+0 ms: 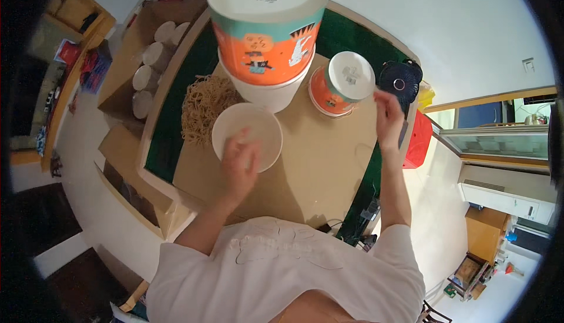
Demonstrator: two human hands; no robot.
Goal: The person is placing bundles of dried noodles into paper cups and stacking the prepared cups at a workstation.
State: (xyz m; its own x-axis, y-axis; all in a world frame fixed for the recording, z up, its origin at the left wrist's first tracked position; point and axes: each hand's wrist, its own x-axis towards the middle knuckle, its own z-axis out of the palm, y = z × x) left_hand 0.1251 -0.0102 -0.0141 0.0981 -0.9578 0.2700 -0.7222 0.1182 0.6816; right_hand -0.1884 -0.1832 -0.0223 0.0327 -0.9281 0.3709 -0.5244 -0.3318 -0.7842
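My left hand [239, 161] reaches over the near rim of a white paper tub [267, 126], with its slightly blurred fingers apart inside the opening. My right hand [389, 114] is raised beside a small stack of tubs, its fingers curled together; what they hold, if anything, is too small to make out. In that stack an upside-down orange and teal tub [351, 76] with a white base sits at the right. Larger, a tall stack of upside-down orange and teal tubs [264, 44] over white ones stands behind the white tub.
Shredded brown paper [205, 108] lies left of the white tub on a cardboard sheet [317, 164] over a green tabletop. A black fan-like device [400, 82] and a red stool [418, 141] are at the right. An open cardboard box [120, 82] holds several white tubs at the left.
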